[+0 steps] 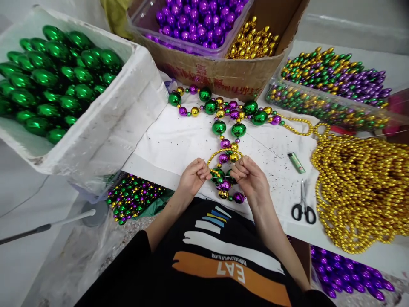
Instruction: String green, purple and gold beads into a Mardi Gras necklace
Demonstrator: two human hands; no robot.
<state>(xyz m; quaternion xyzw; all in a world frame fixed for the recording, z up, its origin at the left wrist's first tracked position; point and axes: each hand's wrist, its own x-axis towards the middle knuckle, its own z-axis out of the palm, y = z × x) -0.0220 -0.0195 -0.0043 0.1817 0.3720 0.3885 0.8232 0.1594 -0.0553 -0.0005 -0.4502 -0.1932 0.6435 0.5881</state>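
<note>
My left hand (194, 174) and my right hand (251, 174) are both closed in a pinch. Between them runs a thin pale thread (220, 176), pulled straight. A loop of small gold beads (214, 154) arches just beyond the fingertips; whether the fingers also grip it is unclear. Behind and below the thread lies a bead garland (219, 127) of green, purple and gold balls, its strands crossing on the white cloth (185, 140). A green lighter (296, 163) and black-handled scissors (303, 209) rest to the right of my right hand.
At the left stands a foam box (140, 85) of large green beads. A cardboard box (204, 72) with purple and gold beads is at the back. Mixed beads fill a clear tub (322, 104); gold bead strands (361, 192) pile at the right. Purple beads (348, 273) sit below the table edge.
</note>
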